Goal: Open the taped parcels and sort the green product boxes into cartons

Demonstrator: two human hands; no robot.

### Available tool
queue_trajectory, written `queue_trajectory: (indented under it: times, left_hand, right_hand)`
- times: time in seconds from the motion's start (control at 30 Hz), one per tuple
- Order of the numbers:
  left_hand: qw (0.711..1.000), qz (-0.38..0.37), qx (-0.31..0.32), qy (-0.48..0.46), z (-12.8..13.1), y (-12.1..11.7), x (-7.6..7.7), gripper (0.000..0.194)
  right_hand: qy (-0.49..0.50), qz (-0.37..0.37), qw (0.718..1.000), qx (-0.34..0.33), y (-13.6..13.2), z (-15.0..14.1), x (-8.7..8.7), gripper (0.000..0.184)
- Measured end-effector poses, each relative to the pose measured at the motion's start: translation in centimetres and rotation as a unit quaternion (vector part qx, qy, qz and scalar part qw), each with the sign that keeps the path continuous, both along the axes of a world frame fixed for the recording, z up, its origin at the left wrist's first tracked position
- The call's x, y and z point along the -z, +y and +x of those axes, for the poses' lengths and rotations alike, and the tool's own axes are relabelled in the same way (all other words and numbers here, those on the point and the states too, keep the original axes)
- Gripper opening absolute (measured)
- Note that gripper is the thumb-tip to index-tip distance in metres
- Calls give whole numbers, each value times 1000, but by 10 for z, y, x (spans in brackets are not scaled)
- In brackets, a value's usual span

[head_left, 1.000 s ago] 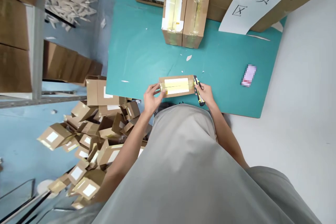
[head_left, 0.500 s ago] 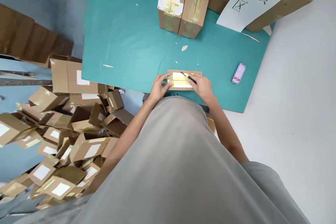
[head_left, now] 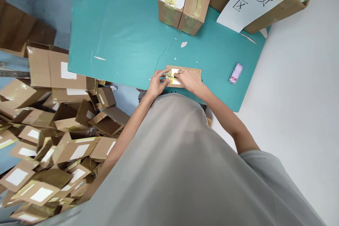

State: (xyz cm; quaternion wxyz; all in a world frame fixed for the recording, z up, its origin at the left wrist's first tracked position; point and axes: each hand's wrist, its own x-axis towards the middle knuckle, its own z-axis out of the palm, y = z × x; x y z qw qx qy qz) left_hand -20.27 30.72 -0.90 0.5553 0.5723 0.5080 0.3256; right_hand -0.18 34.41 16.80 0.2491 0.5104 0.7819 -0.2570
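A taped cardboard box (head_left: 176,72) with a white label lies at the near edge of the green table. My left hand (head_left: 156,84) grips its left end, thumb and fingers on opposite edges. In my right hand (head_left: 191,80) is a utility knife (head_left: 174,76) with yellow and black parts. Its tip points left along the tape at the left end, close to my left fingers. The right hand itself covers much of the box top and most of the knife.
Two taped cartons (head_left: 196,7) stand on the green table (head_left: 113,31) at the back. A carton with a paper sign (head_left: 251,0) is at the back right. A pixelated pink item (head_left: 235,73) lies to the right. Many opened boxes (head_left: 76,150) fill the floor at left.
My right hand has moved left along the box with the utility knife, from the label's middle to the box's left end. My left hand keeps its grip. The view has shifted slightly.
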Motion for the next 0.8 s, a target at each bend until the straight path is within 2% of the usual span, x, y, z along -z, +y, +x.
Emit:
queue_trajectory:
  times: [0.17, 0.3, 0.4, 0.5, 0.67, 0.8]
  left_hand:
    - [1000, 0, -5, 3, 2, 0, -2, 60]
    - [1000, -1, -14, 4, 2, 0, -2, 59]
    - [1000, 1, -14, 10, 1, 0, -2, 59]
    - [1000, 5, -13, 20, 0, -1, -1, 61]
    - [999, 3, -20, 27, 0, -3, -2, 61]
    - [999, 2, -22, 41, -1, -3, -3, 64]
  right_hand:
    - [-7, 2, 1000, -3, 2, -9, -1, 47]
    - [-12, 19, 999, -37, 5, -18, 0, 52]
    - [-29, 24, 998, -56, 5, -12, 0, 50]
    - [-54, 20, 997, -50, 0, 13, -3, 45]
    - [-113, 22, 993, -21, -19, 72, -14, 47]
    - [-137, 28, 990, 6, -30, 98, -19, 46]
